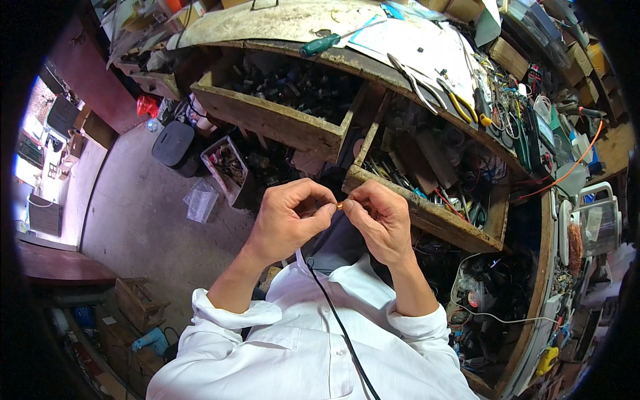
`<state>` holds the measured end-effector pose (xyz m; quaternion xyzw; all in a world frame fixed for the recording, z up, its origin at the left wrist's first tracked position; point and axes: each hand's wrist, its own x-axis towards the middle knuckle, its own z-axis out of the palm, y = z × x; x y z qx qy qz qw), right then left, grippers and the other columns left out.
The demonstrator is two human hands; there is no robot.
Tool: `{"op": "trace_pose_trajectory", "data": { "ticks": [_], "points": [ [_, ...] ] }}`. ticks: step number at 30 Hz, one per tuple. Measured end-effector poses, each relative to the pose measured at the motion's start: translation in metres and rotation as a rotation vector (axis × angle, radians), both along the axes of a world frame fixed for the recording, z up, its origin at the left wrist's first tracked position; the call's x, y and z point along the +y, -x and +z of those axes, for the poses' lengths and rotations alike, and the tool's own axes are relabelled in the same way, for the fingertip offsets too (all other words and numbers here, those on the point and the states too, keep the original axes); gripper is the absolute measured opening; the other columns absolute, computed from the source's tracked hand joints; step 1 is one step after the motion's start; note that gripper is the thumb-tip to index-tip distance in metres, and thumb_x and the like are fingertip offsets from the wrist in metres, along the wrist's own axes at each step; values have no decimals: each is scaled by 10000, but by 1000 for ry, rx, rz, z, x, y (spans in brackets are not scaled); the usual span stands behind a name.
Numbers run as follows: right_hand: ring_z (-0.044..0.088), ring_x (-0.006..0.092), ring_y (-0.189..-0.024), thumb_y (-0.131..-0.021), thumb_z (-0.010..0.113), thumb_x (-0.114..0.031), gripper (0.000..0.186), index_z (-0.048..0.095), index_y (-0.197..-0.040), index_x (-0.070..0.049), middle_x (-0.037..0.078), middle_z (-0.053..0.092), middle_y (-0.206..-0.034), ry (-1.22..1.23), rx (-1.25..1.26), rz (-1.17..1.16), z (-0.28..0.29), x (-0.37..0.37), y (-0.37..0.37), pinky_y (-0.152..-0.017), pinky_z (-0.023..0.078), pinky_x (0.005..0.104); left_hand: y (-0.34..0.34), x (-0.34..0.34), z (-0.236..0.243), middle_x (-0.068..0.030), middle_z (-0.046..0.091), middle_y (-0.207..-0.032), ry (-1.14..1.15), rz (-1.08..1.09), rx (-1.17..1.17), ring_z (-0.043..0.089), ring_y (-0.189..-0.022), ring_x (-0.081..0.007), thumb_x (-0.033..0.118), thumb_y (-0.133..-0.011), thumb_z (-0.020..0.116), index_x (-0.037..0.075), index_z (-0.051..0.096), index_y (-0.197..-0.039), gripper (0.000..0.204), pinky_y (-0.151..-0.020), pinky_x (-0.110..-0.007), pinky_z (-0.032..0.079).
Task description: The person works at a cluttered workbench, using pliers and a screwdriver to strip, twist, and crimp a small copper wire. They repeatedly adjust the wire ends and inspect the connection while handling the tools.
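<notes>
My left hand (291, 215) and my right hand (379, 217) meet in front of my chest, fingertips nearly touching. Between them is a tiny orange-gold piece (340, 206), pinched from both sides by thumbs and forefingers. It is too small for me to tell its kind, and the fingertips cover most of it. Both hands are closed in a pinch, above my lap and just short of the open wooden drawers. The nearer drawer (427, 217), holding hand tools and wood blocks, lies right beside my right hand.
Another open drawer (267, 115) full of dark small parts juts out at the left. On the bench top (260, 27) lie a green-handled screwdriver (321, 45) and pliers (459, 101). A black bin (175, 147) and a box of scraps (227, 170) stand on the floor.
</notes>
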<state>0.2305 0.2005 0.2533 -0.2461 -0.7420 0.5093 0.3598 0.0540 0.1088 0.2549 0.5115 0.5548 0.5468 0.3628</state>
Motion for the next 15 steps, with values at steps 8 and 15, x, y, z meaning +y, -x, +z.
{"op": "trace_pose_trajectory", "data": {
  "ticks": [8, 15],
  "points": [
    [444, 23, -679, -987, 619, -84, 114, 597, -933, 13, -32, 549, -791, 378, 228, -25, -4, -4, 4, -600, 355, 197, -2, 3, -2, 8, 649, -843, 37, -35, -341, 586, -698, -30, 55, -947, 660, -24, 657, -1052, 132, -638, -183, 497],
    [437, 28, -664, -992, 618, -98, 139, 599, -908, 11, -42, 540, -746, 277, 189, -72, -5, -5, 8, -588, 350, 201, 3, 7, -11, -51, 679, -891, 68, -108, -550, 646, -721, -66, 102, -978, 645, -10, 641, -1075, 149, -628, -201, 527]
  ]
}}
